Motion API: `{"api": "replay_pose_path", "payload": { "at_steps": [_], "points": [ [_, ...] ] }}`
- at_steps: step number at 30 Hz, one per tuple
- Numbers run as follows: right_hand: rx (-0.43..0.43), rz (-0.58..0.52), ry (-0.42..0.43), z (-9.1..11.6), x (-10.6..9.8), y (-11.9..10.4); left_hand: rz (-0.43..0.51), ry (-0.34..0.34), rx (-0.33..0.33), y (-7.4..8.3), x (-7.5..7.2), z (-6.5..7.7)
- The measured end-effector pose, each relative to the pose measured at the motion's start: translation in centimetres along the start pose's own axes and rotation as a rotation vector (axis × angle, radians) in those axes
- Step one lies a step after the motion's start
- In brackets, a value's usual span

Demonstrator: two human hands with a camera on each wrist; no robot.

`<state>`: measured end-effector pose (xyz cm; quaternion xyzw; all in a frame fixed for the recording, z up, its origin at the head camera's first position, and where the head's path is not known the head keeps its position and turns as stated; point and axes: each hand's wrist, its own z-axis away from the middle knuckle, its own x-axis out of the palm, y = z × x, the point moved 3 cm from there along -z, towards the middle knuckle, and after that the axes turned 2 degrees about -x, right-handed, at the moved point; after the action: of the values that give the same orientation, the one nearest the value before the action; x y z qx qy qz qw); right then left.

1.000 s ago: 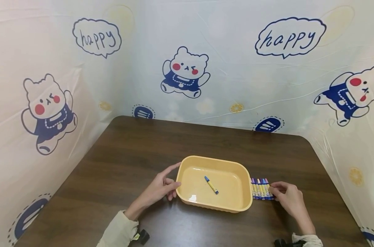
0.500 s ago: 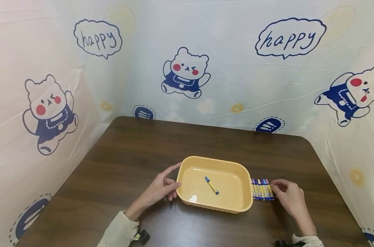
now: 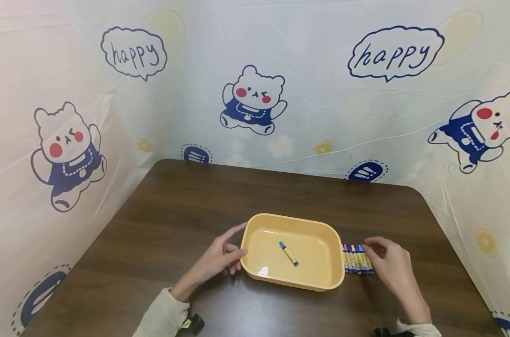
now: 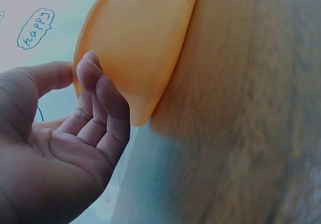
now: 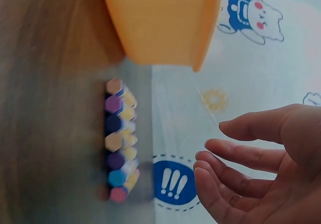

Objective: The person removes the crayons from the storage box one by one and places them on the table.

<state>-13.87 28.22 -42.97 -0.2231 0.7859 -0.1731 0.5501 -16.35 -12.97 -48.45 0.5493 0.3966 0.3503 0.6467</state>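
Observation:
A yellow plastic tray [image 3: 271, 276] sits on the table with one blue-tipped crayon [image 3: 288, 253] lying inside. My left hand [image 3: 217, 257] holds the tray's left end, thumb at the rim and the other fingers outside the wall, as the left wrist view [image 4: 80, 133] shows. Just right of the tray, several crayons [image 3: 353, 260] lie side by side in a row, with coloured hexagonal ends [image 5: 116, 141] in the right wrist view. My right hand [image 3: 391, 267] hovers by the row's right end. Its fingers are loosely bent, apart from the crayons, with nothing between them.
Dark brown wooden table [image 3: 195, 196] extends behind and around the tray. Pale printed curtains [image 3: 314, 117] enclose it at the back and both sides.
My right hand has come off the crayon row's right end and risen slightly, shifting a little left. The left hand, tray and crayon inside have stayed put.

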Motion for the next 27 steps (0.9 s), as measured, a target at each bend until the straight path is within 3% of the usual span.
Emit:
{"api": "replay_pose_path", "payload": {
  "at_steps": [14,27],
  "points": [
    [-0.077,-0.055,-0.051,-1.4,0.2,-5.2,0.005,0.008,-0.009,0.2,0.0,0.0],
    [-0.152,-0.077,-0.147,-2.5,3.3,-9.6,-0.012,0.004,0.005,0.0,0.0,0.0]
  ]
}}
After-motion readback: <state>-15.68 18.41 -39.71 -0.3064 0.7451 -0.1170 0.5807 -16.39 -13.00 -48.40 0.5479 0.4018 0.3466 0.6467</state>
